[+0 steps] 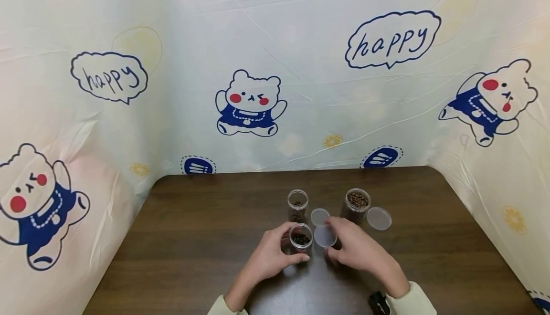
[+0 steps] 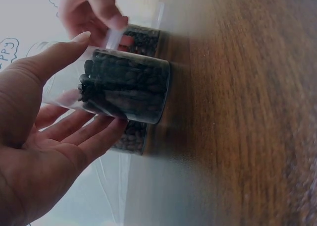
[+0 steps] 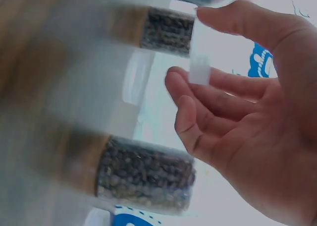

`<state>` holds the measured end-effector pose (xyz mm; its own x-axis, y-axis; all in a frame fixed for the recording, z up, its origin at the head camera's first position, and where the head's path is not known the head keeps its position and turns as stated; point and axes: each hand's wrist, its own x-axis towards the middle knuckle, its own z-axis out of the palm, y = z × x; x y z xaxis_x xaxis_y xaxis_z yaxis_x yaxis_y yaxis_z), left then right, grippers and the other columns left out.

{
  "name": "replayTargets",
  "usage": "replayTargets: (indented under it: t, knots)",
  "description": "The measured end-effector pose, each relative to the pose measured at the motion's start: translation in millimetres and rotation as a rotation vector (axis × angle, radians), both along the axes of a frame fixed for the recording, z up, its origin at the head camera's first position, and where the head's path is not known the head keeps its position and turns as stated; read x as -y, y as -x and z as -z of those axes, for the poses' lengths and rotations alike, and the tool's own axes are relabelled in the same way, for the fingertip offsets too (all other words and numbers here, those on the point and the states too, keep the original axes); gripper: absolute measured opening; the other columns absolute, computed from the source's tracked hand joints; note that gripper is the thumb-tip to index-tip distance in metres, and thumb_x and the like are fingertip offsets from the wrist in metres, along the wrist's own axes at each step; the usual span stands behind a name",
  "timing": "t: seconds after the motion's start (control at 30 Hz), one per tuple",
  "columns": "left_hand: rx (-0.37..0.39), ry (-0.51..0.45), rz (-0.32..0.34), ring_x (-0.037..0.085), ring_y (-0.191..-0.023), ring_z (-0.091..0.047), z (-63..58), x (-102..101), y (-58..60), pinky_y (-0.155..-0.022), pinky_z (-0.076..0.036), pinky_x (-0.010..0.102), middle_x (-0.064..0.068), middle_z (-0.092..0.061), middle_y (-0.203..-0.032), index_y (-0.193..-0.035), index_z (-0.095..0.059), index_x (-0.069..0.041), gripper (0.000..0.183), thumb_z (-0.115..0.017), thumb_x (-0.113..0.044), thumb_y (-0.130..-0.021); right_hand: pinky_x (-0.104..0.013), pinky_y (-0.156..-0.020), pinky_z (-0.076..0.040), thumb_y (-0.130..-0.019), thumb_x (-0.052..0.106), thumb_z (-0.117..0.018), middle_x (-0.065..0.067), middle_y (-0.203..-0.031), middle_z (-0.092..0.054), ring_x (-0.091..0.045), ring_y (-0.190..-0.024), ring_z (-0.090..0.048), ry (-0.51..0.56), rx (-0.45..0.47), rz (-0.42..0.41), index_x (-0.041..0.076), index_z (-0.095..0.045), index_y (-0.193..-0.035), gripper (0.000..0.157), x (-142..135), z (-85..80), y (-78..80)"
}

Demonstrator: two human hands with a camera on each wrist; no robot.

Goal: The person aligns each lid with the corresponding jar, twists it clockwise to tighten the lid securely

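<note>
My left hand (image 1: pixel 270 253) grips a clear jar (image 1: pixel 301 241) partly filled with dark seeds, thumb on one side and fingers on the other. In the left wrist view, the seeds (image 2: pixel 126 82) reach only part of the way up, and the jar's top has no lid. Just to the right, my right hand (image 1: pixel 363 248) pinches a translucent round lid (image 1: pixel 325 236) by its edge. The right wrist view shows this lid (image 3: pixel 199 70) edge-on between thumb and fingers. In the head view it is close beside the jar's rim.
Behind stands an uncapped jar (image 1: pixel 298 206) with some brown beans. Another uncapped jar (image 1: pixel 357 203), fuller of brown beans, stands at the right. One lid (image 1: pixel 320 216) lies between them, another lid (image 1: pixel 379 218) beside the right jar. A printed curtain (image 1: pixel 309 114) surrounds the wooden table (image 1: pixel 193 238).
</note>
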<state>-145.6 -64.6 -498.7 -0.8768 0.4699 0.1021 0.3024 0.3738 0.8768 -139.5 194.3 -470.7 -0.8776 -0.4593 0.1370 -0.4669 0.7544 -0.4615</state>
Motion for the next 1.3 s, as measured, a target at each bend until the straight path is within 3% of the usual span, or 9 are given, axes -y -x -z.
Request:
replayTargets:
  t: [0.3, 0.5, 0.7, 0.93, 1.1, 1.3]
  knots:
    - [0.003, 0.014, 0.0, 0.016, -0.119, -0.071, -0.5, -0.6, 1.5, -0.104, -0.059, 0.031, 0.0, -0.074, -0.125, -0.135, -0.064, -0.015, 0.063, -0.094, -0.028, -0.081, -0.028, -0.082, -0.057, -0.084, 0.019, -0.085, 0.0, -0.115, -0.061, -0.008, -0.097, -0.06, 0.055, -0.074, 0.055, 0.005, -0.061, -0.135, 0.058, -2.8, -11.5, -2.0]
    - [0.005, 0.011, -0.001, 0.016, -0.119, -0.07, -0.9, -0.2, 2.3, -0.104, -0.059, 0.032, 0.0, -0.074, -0.126, -0.134, -0.064, -0.016, 0.062, -0.093, -0.027, -0.081, -0.029, -0.084, -0.057, -0.08, 0.015, -0.087, -0.001, -0.118, -0.061, -0.01, -0.1, -0.062, 0.13, -0.11, 0.042, 0.007, -0.06, -0.131, 0.058, -3.3, -18.7, -2.6]
    - [0.005, 0.009, -0.002, 0.016, -0.119, -0.071, 0.2, 0.2, 1.8, -0.104, -0.059, 0.03, 0.0, -0.074, -0.126, -0.135, -0.064, -0.015, 0.063, -0.094, -0.026, -0.08, -0.024, -0.074, -0.055, -0.077, 0.012, -0.084, 0.004, -0.105, -0.067, -0.003, -0.089, -0.062, 0.181, -0.046, 0.038, 0.011, -0.058, -0.121, 0.051, -3.4, -27.0, -6.2]
    - [0.014, 0.008, -0.003, 0.017, -0.12, -0.071, 0.6, -0.2, 2.0, -0.103, -0.059, 0.029, 0.001, -0.074, -0.126, -0.134, -0.064, -0.017, 0.062, -0.094, -0.027, -0.08, -0.028, -0.083, -0.059, -0.082, 0.033, -0.091, 0.011, -0.109, -0.064, -0.004, -0.096, -0.064, 0.191, -0.055, 0.006, 0.018, -0.058, -0.121, 0.054, 1.2, -37.4, -9.4]
    - [0.023, -0.005, 0.004, 0.019, -0.12, -0.071, 0.5, -0.2, 2.2, -0.104, -0.058, 0.031, 0.003, -0.073, -0.127, -0.134, -0.064, -0.016, 0.062, -0.094, -0.027, -0.081, -0.02, -0.076, -0.052, -0.082, 0.052, -0.088, 0.015, -0.104, -0.056, 0.0, -0.089, -0.054, 0.197, -0.099, -0.017, 0.024, -0.063, -0.121, 0.054, 5.9, -40.2, -11.0]
    - [0.026, -0.005, 0.006, 0.018, -0.121, -0.07, 1.9, 0.4, 1.6, -0.104, -0.058, 0.031, 0.001, -0.073, -0.129, -0.135, -0.063, -0.019, 0.062, -0.093, -0.026, -0.081, -0.02, -0.074, -0.049, -0.089, 0.046, -0.083, 0.012, -0.102, -0.053, 0.0, -0.089, -0.05, 0.219, -0.092, -0.041, 0.018, -0.064, -0.131, 0.054, 12.0, -36.7, -11.3]
